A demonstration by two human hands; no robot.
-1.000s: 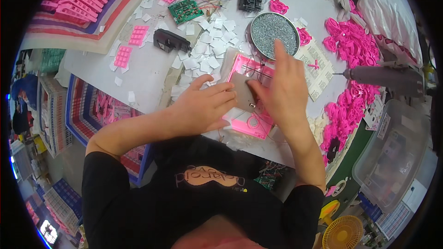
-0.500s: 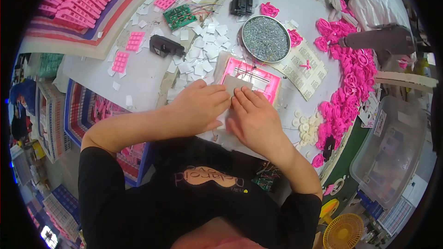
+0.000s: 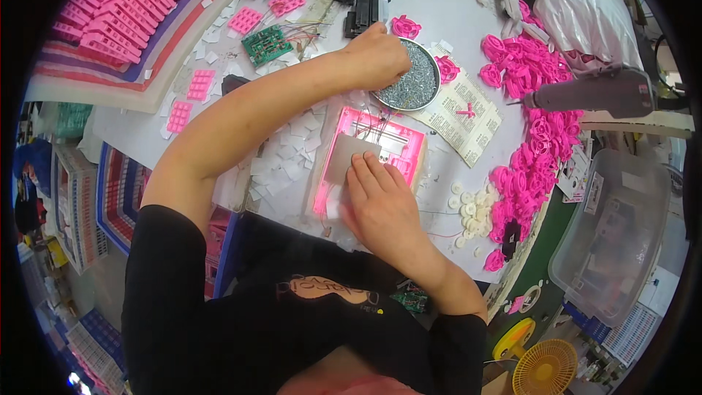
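My left hand (image 3: 376, 58) reaches over the left rim of a round dish (image 3: 436, 77) full of small silver screws (image 3: 413, 86). Its fingers are curled, with the tips hidden, so what they pinch cannot be seen. My right hand (image 3: 384, 201) lies with fingers stretched out on a flat grey square plate (image 3: 349, 157). Under that plate is an open pink plastic casing (image 3: 413, 164), with thin dark wires and a metal rod showing inside. The casing rests on the table in front of me.
A grey electric screwdriver (image 3: 592, 95) juts in at the right, above a heap of pink plastic rings (image 3: 523, 161). White round parts (image 3: 475, 212), a printed paper sheet (image 3: 468, 121), a green circuit board (image 3: 266, 45) and scattered white paper squares (image 3: 289, 157) lie around the casing.
My left hand has left the grey plate and moved up to the screw dish. My right hand stays on the plate, which now shows more fully. The whole view has shifted slightly.
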